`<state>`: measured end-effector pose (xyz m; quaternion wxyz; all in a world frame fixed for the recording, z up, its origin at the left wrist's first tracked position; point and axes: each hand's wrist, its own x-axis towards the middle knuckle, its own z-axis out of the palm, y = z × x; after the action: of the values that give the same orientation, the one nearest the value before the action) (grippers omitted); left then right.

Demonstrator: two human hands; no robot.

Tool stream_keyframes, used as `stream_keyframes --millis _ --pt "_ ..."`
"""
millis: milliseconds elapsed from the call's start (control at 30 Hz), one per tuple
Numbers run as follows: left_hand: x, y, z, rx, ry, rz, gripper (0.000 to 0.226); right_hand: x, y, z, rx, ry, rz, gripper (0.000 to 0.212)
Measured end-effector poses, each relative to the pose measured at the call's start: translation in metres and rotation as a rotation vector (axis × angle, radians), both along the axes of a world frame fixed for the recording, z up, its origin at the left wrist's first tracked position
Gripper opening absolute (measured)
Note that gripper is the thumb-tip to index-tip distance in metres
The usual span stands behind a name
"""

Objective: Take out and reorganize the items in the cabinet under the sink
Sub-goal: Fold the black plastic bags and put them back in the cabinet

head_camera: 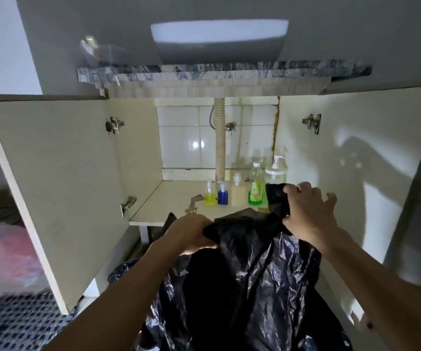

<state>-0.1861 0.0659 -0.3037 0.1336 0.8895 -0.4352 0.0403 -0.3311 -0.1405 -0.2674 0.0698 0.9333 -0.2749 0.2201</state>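
Observation:
A big black plastic bag (250, 274) hangs in front of the open under-sink cabinet (174, 198). My left hand (189, 234) grips its top edge on the left, and my right hand (305, 211) grips the bag's upper right corner, raised to shelf level. On the shelf behind stand a small yellow bottle (210, 195), a small blue bottle (222, 195), a beige pump bottle (238, 192), a green detergent bottle (255, 187) and a clear pump bottle (276, 171), in a row at the right back.
Both cabinet doors stand wide open, left door (52, 186) and right door (356, 160). A ribbed drain pipe (220, 143) runs down the tiled back wall. A pink plastic bag (4, 249) and checked cloth (17, 323) lie on the floor at left.

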Motion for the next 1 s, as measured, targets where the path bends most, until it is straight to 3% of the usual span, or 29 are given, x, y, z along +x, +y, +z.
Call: stream_keyframes --millis 67,133,233,300,433,500,600,700,900,1000 --pt "-0.003 -0.006 0.003 0.005 -0.023 -0.059 0.027 0.0 0.013 0.006 -0.006 0.044 0.17 0.082" --pt "-0.009 -0.012 0.007 -0.005 -0.04 -0.113 0.025 0.008 0.023 -0.002 0.024 0.177 0.331 0.086" --pt "-0.015 -0.013 0.016 -0.002 -0.023 -0.141 0.022 0.015 0.015 -0.025 0.206 0.339 0.328 0.037" --pt "-0.014 -0.008 0.016 0.062 -0.009 -0.126 0.032 0.012 0.004 -0.028 0.225 0.347 0.272 0.019" --pt "-0.011 -0.003 0.006 0.268 0.071 -0.045 0.081 0.009 -0.006 -0.026 0.218 0.345 0.204 0.006" --pt "-0.009 -0.01 -0.002 0.412 0.061 -0.009 0.079 0.012 -0.009 -0.027 0.23 0.38 0.161 0.007" --pt "-0.001 -0.029 -0.012 0.554 0.006 0.062 0.052 0.02 -0.016 -0.028 0.231 0.444 0.111 0.02" --pt "0.009 -0.051 -0.009 0.5 -0.148 0.118 0.031 0.031 -0.026 -0.03 0.152 0.332 0.063 0.014" --pt "0.016 -0.075 0.018 0.217 -0.456 0.208 0.027 0.033 -0.047 -0.018 0.028 -0.096 0.031 0.016" --pt "0.01 -0.072 0.014 0.161 -0.527 0.167 0.025 0.021 -0.048 -0.025 -0.01 -0.135 0.091 0.02"
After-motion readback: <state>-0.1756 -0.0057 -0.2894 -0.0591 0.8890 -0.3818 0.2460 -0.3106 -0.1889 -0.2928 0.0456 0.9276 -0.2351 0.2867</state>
